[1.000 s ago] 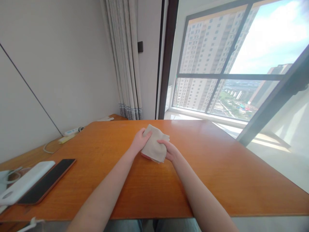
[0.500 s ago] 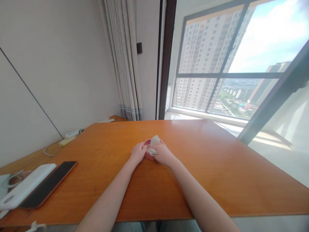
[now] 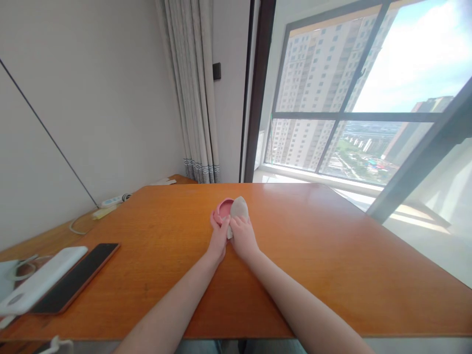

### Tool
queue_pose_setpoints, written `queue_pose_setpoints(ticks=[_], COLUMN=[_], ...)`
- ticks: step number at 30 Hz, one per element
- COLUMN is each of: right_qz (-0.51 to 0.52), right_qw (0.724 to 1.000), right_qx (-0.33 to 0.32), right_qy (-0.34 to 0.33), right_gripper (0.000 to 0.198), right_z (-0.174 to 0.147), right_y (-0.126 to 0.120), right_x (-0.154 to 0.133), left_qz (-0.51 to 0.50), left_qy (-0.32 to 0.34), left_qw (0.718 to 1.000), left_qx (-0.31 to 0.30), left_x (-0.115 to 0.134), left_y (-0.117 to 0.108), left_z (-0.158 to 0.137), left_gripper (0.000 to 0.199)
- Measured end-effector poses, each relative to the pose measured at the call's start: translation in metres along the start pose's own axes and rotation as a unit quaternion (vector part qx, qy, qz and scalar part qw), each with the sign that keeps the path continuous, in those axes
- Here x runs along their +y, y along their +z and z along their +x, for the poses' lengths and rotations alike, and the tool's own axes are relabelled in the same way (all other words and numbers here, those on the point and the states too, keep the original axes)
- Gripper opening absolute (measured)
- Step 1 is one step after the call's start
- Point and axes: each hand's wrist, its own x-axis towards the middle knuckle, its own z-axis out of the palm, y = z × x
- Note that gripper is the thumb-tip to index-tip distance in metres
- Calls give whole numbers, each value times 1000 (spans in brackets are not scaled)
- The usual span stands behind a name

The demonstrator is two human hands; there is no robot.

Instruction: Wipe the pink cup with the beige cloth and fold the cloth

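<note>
In the middle of the wooden table [image 3: 177, 216], my left hand [image 3: 218, 237] is closed on the rim of a small pink bowl-like thing [image 3: 223, 208], whose hollow side faces me, tilted. A pale grey cloth [image 3: 239, 207] is bunched in my right hand [image 3: 243, 235] and pressed against the right side of the pink thing. A fold of the cloth also hangs between the two hands. My fingers hide the lower part of the pink thing, so its exact kind is unclear.
At the left lie a black phone [image 3: 79, 278], a white power bank [image 3: 44, 280] and a white cable [image 3: 27, 270]. A power strip [image 3: 112, 201] sits beyond the table's left edge. A curtain [image 3: 199, 98] and window [image 3: 332, 115] are behind.
The pink thing has been raised and tipped so that its hollow shows more. The left hand has shifted to its lower side, and the right hand with the cloth moved to its right side.
</note>
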Motion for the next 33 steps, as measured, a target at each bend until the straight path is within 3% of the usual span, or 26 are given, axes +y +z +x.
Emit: queue_pose_setpoints(ticks=[6, 12, 16, 18, 21, 24, 28, 30, 33], right_qz=[-17, -4, -24, -39, -48, -44, -25, -33, -47], right_qw=[998, 984, 990, 994, 996, 992, 976, 980, 993], right_qx=[-3, -47, -28, -11, 9, 7, -26, -28, 2], right_qy=[-60, -174, -136, -105, -79, -120, -214, -195, -110], right_gripper=[9, 13, 17, 16, 15, 16, 22, 22, 19], right_z=[2, 5, 1, -2, -4, -1, 7, 7, 3], right_y=[-1, -9, -5, -2, 0, -4, -10, -11, -9], right_x=[-1, 28, 20, 11, 2, 4, 16, 20, 20], left_qz=[9, 65, 66, 66, 75, 87, 111, 98, 28], left_qy=[-7, -17, -33, 7, 62, 66, 51, 45, 48], left_qw=[1000, 993, 996, 998, 995, 994, 985, 989, 996], left_qx=[27, -98, -54, -14, 11, -30, -122, -100, -64], left_x=[8, 26, 20, 14, 13, 26, 43, 41, 25], left_y=[-12, -41, -36, -28, -24, -38, -57, -51, -24], left_z=[13, 28, 23, 20, 21, 29, 34, 28, 10], left_gripper=[44, 45, 63, 70, 62, 50, 56, 66, 86])
